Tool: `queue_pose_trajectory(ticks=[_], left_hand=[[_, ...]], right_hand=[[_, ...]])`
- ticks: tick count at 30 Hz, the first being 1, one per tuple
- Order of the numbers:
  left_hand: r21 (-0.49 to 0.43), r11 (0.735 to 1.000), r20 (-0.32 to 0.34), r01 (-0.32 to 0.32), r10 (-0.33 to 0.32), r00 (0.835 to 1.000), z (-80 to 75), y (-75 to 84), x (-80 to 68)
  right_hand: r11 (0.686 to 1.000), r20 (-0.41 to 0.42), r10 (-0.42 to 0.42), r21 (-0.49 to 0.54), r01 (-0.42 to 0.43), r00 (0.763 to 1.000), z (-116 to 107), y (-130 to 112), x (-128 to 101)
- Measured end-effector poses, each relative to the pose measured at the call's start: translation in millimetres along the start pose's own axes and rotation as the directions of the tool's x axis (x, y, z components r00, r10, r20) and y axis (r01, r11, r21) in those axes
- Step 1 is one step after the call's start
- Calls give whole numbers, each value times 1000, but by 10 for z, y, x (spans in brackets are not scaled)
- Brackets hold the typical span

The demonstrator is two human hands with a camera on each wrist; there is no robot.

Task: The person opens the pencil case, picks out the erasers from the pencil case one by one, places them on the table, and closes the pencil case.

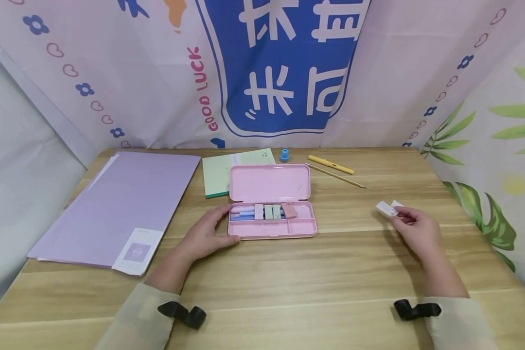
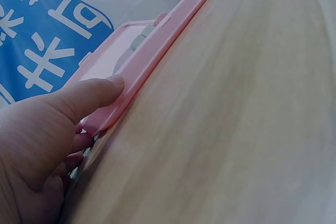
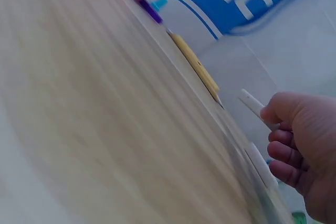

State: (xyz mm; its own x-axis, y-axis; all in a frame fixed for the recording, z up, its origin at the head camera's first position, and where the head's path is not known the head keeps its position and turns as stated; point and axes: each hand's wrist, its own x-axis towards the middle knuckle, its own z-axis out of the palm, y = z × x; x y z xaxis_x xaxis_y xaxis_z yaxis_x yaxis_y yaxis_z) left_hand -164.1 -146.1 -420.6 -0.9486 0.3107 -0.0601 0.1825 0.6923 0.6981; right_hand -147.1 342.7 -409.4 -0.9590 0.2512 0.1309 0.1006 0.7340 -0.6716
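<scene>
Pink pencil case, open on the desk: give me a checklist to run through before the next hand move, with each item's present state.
1. Pink pencil case lid open, lying flat: ok.
2. Left hand rests on the case's left end, thumb on the front rim: ok.
3. Right hand pinches a white eraser, off to the right of the case: ok.
4. Free compartment at the tray's right front: ok.
5. Whether the eraser has left the table: cannot tell.
6. Yellow pen and pencil lie behind the case, out of the way: ok.
</scene>
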Motion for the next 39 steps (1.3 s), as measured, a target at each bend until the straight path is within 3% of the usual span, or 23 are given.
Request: queue_pose_trajectory(ticks=[5,12,18,22,29,39], left_hand=[[0,1000,-1,0,0,1000,3,-5,2],[3,1000,3,-1,1,1000,-2,0,0],[0,1000,-6,-22,22,1000,2,-4,4],[-2,1000,-6,-27,27,1000,5,-11,8],[0,1000,-6,-19,19,1000,-7,3,-3],[0,1000,-11,-24,24,1000,8,-8,2]], right_hand=[[997,52,29,-74,-25,998,-120,201,19],[988,144,23,-155,-1,989,-118,240,34],[987,170,35,-163,-6,985,-118,228,29],[991,138,41,-133,-22,990,-118,196,3],[996,51,-78,-35,80,996,96,-72,-23],[973,129,-231,39,227,964,687,-664,-105]])
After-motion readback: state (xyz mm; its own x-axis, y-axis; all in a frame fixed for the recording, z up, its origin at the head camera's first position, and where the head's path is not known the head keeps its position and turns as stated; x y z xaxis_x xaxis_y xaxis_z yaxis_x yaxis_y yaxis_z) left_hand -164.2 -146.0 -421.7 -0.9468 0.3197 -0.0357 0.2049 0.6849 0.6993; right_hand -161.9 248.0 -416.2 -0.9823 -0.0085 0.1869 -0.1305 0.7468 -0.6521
